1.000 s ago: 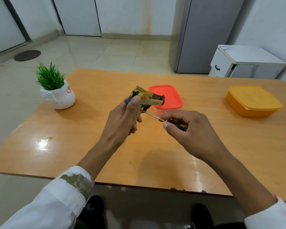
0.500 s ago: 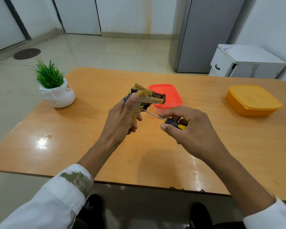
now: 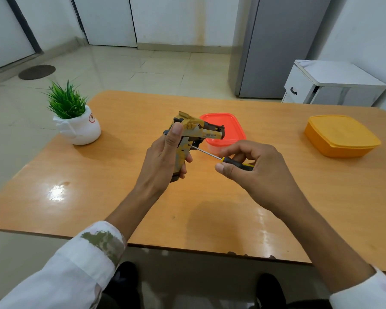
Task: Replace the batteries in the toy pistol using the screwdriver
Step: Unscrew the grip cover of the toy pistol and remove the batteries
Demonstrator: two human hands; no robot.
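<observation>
Plastic and light, I judge, the toy pistol (image 3: 196,132) holds best by its grip (my left hand (image 3: 163,161) wraps it) while my right hand (image 3: 259,172) pinches the screwdriver (image 3: 223,159).

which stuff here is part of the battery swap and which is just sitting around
In use: toy pistol, gripped by left hand; screwdriver, held by right hand, tip at the pistol's grip.
Lying about: potted plant, red-lidded container, orange container.
</observation>
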